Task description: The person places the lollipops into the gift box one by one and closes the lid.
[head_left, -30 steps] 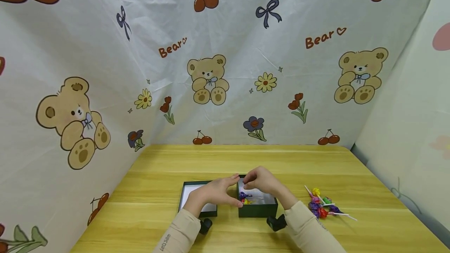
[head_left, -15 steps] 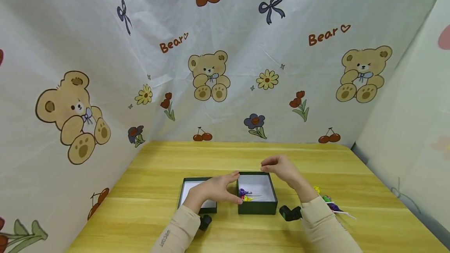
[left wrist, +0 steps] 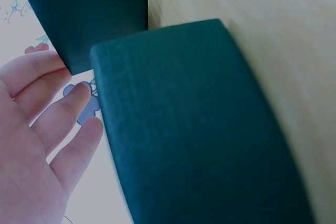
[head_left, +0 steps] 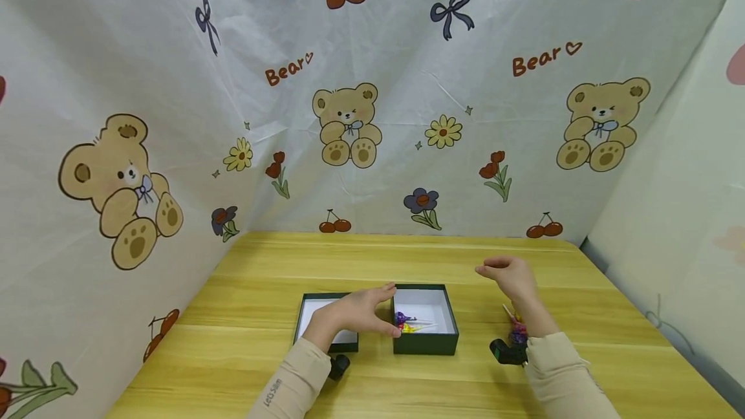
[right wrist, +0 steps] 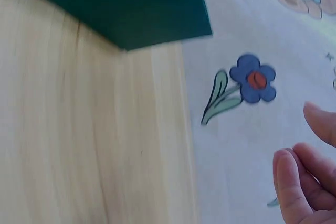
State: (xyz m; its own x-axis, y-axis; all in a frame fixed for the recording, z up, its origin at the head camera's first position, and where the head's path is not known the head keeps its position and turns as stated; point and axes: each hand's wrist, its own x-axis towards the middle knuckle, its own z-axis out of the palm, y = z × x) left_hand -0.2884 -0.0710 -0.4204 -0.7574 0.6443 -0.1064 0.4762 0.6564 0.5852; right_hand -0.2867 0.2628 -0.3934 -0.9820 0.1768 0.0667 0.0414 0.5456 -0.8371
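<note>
A dark green box [head_left: 426, 344] with a white inside stands on the table, holding a few wrapped lollipops [head_left: 409, 328] along its left side. Beside its left wall is my left hand [head_left: 357, 311], thumb and fingers spread. In the left wrist view its fingertips meet the edge of a green wall [left wrist: 100, 19]. My right hand [head_left: 513, 279] hovers right of the box, above and behind a pile of lollipops [head_left: 517, 335], mostly hidden by the wrist and sleeve. The right wrist view shows loosely bent fingers [right wrist: 289, 177] with nothing between them.
A shallow green lid [head_left: 345, 347], white inside, lies left of the box, partly under my left forearm. Black wrist cameras [head_left: 508, 352] sit under both wrists. A printed cloth [head_left: 396, 180] hangs behind the wooden table [head_left: 279, 270].
My right hand has gone from inside the box out to the right, over to the lollipop pile. The left hand has stayed at the box's left wall.
</note>
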